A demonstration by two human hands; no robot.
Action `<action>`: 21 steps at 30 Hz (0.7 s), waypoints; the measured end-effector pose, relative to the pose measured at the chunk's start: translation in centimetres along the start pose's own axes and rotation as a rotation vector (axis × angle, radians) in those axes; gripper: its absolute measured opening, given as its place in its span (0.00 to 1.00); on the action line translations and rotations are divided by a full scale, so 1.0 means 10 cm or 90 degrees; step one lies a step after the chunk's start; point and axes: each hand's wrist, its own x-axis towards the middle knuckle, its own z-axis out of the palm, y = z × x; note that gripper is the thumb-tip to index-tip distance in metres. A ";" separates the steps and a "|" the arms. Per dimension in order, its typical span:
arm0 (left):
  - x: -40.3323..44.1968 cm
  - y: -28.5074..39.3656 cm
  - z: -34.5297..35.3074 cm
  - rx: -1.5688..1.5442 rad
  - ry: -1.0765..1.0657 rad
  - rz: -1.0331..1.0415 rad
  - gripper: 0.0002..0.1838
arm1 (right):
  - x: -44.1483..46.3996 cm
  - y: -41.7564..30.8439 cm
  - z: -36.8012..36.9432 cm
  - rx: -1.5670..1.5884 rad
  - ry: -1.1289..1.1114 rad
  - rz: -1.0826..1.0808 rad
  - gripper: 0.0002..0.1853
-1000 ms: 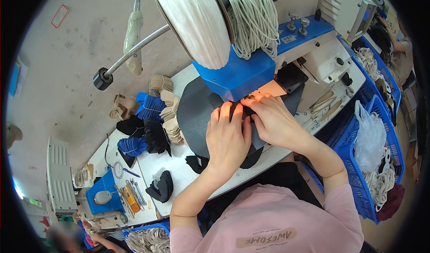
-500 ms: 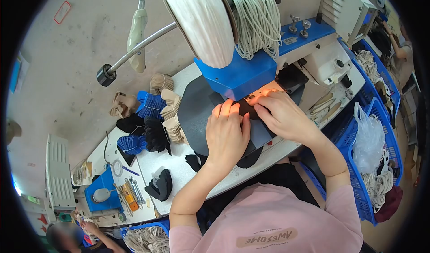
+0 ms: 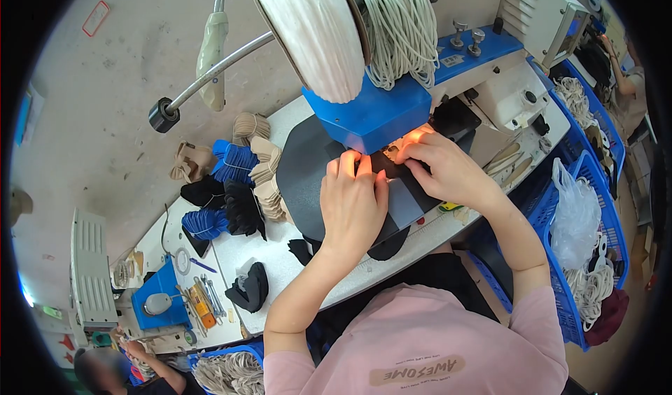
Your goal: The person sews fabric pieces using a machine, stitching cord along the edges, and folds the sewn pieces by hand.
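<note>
A blue sewing machine head [image 3: 371, 118] stands over a dark grey work plate [image 3: 301, 178], with orange light falling beneath it. My left hand [image 3: 352, 195] lies on the plate below the head, its fingers bent and pressed onto a small piece of dark fabric [image 3: 381, 163]. Facing it from the right, my right hand [image 3: 448, 171] has its fingers curled, thumb and fingertips pinched at the fabric's other side by the lit metal part. My fingers and the machine head hide most of the fabric, so its shape cannot be made out.
White tape on a spool [image 3: 308, 38] and a hank of pale cord [image 3: 400, 34] hang above. Fabric bundles, including a blue one [image 3: 234, 163], lie left of the plate. A blue basket [image 3: 581, 255] stands at right. A person [image 3: 133, 367] sits at lower left.
My right hand has shifted slightly upward, and a yellow-green object shows below its wrist. My left hand has moved a little. Less of the dark fabric shows between the hands.
</note>
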 end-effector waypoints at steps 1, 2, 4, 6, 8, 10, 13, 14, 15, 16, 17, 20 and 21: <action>0.00 -0.02 0.01 0.000 0.014 0.013 0.12 | 0.01 0.01 0.00 -0.001 0.001 0.001 0.07; 0.00 -0.04 0.02 0.001 0.029 0.026 0.11 | 0.02 0.04 0.02 0.003 0.015 -0.019 0.07; 0.00 -0.05 0.04 0.001 0.042 0.040 0.11 | 0.04 0.07 0.04 0.011 0.042 -0.058 0.07; 0.01 -0.06 0.04 0.011 0.057 0.049 0.11 | 0.04 0.07 0.04 -0.005 0.042 -0.059 0.08; 0.03 -0.06 0.03 0.015 0.065 0.056 0.10 | 0.06 0.07 0.04 -0.038 0.040 -0.066 0.09; 0.04 -0.04 0.00 0.019 0.059 0.046 0.10 | 0.07 0.10 0.08 -0.051 0.054 -0.081 0.09; 0.05 -0.06 -0.01 0.007 0.041 0.037 0.11 | 0.09 0.12 0.14 -0.075 0.081 -0.116 0.10; 0.04 -0.07 -0.01 -0.005 0.025 0.030 0.11 | 0.09 0.12 0.16 -0.082 0.089 -0.120 0.10; 0.04 -0.08 -0.01 -0.017 0.010 0.023 0.12 | 0.10 0.12 0.16 -0.089 0.098 -0.124 0.10; 0.04 -0.09 -0.01 -0.017 0.010 0.025 0.12 | 0.10 0.12 0.16 -0.097 0.107 -0.129 0.10; 0.03 -0.10 0.00 -0.009 0.011 0.033 0.13 | 0.10 0.12 0.16 -0.097 0.108 -0.128 0.10; 0.00 -0.11 0.01 0.008 0.011 0.047 0.15 | 0.09 0.11 0.15 -0.091 0.110 -0.128 0.11; 0.00 -0.11 0.01 -0.003 0.011 0.045 0.15 | 0.09 0.11 0.16 -0.091 0.110 -0.127 0.11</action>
